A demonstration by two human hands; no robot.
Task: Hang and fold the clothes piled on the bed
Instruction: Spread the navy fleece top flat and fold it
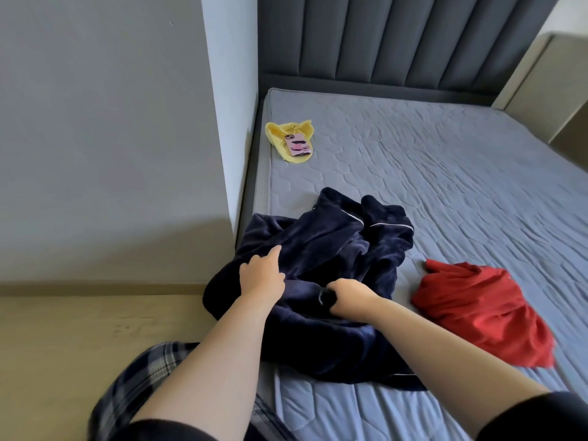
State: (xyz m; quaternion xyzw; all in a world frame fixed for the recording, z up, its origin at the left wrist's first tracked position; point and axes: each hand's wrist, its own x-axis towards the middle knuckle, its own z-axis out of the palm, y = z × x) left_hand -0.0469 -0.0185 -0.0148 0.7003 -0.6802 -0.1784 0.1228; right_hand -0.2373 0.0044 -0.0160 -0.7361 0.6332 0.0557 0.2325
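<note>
Head view, single frame.

Right grip (348, 296): fingers curled tight, knuckles up, pinching a dark fold of the navy fleece garment (334, 240) beside a short run of pale stitching. Closed on cloth. The fold sits inside the curl, directly under the knuckles.

Left grip (262, 275): just left of the right grip, with a small gap of fleece between the two. Index finger is straight and laid forward on the fabric, the other fingers loosely bent, palm down. It holds nothing that I can see and only rests on the cloth.

Navy fleece garment: a crumpled heap on the near left corner of the bed (445, 160), lying under and around both grips. The bulk spreads beyond the grips toward the headboard (397, 39), where two parts edged with white piping stick out. A thick roll lies on the near side of the grips. Left of the left grip, the heap's edge overhangs the mattress side.

Red garment (477, 310): bunched on the mattress to the right of the right grip, apart from the navy heap, with bare mattress between.

Yellow cloth (280, 135): far beyond the left grip, at the wall-side edge of the mattress, well apart from the navy heap. A pink-cased phone (297, 145) lies on top of it.

Plaid trouser leg (133, 386): near side of the left grip, over the floor (63, 345)
</note>
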